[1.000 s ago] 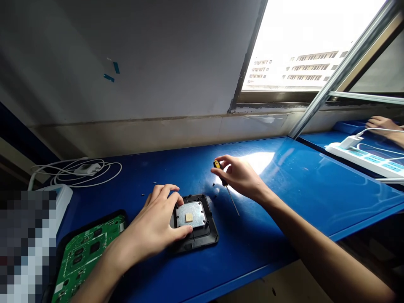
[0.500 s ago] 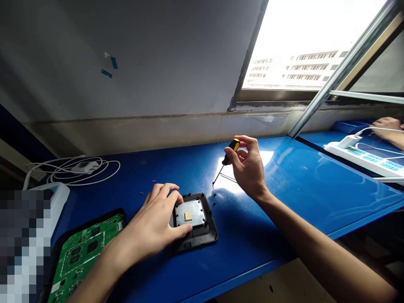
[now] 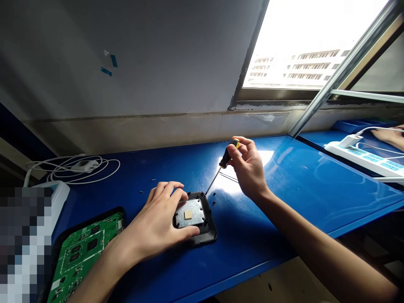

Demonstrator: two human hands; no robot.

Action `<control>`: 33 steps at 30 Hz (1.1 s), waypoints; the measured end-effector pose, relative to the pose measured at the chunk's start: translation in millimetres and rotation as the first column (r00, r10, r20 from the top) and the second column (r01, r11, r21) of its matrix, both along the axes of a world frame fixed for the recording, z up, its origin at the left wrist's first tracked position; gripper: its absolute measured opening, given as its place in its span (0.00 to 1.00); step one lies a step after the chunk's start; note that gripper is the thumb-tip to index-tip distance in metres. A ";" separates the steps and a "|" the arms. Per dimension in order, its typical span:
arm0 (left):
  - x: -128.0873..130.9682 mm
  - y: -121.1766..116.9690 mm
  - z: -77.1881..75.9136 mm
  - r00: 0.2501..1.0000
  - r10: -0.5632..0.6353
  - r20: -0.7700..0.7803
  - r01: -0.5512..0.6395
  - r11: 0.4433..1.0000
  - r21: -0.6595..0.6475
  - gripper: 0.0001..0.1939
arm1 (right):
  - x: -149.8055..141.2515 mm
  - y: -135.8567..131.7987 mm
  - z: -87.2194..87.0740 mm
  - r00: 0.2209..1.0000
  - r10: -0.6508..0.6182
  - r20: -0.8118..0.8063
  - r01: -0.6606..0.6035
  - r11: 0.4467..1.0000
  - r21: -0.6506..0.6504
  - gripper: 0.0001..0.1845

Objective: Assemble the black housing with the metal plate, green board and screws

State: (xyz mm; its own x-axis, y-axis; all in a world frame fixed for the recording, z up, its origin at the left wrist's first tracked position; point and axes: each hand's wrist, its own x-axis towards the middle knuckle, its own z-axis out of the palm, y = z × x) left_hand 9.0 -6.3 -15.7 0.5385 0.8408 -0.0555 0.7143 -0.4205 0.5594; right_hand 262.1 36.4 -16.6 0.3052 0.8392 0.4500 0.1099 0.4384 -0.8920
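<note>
My left hand [image 3: 162,214] grips a black plastic cover [image 3: 212,235] from its left side, thumb over the near part and fingers at the far edge. Set in the cover is a silvery metal plate [image 3: 197,207] with a small beige square pad [image 3: 188,215] on it. In my right hand [image 3: 250,168] is a screwdriver [image 3: 225,160] with a black and yellow handle, held tilted between thumb and fingers. Its tip meets the cover near the far right corner; whether a screw sits there is too small to tell. Small dark screws [image 3: 214,203] lie just right of the cover.
A green circuit board [image 3: 82,248] in a dark frame lies at the left. Behind it are a coiled white cable [image 3: 104,182] and a white adapter [image 3: 86,166]. At the right are a power strip [image 3: 366,159], a metal post [image 3: 311,107] and another person's hand [image 3: 389,135].
My right hand has brought the screwdriver's tip left and down, from the tabletop to the cover's far right corner. My left thumb has slid slightly right along the cover.
</note>
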 end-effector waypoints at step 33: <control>-1.4 1.4 -7.4 0.999 -0.026 0.033 0.023 0.994 0.104 0.19 | -12.7 0.7 -14.0 0.995 0.091 -0.031 -0.093 0.993 -0.077 0.26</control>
State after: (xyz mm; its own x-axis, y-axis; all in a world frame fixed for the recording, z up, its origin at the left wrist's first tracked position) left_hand 7.6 -5.0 -23.2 0.5591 0.8276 0.0505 0.6840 -0.4948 0.5360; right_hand 249.4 37.1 -30.6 0.2362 0.8968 0.3742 0.0479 0.3739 -0.9262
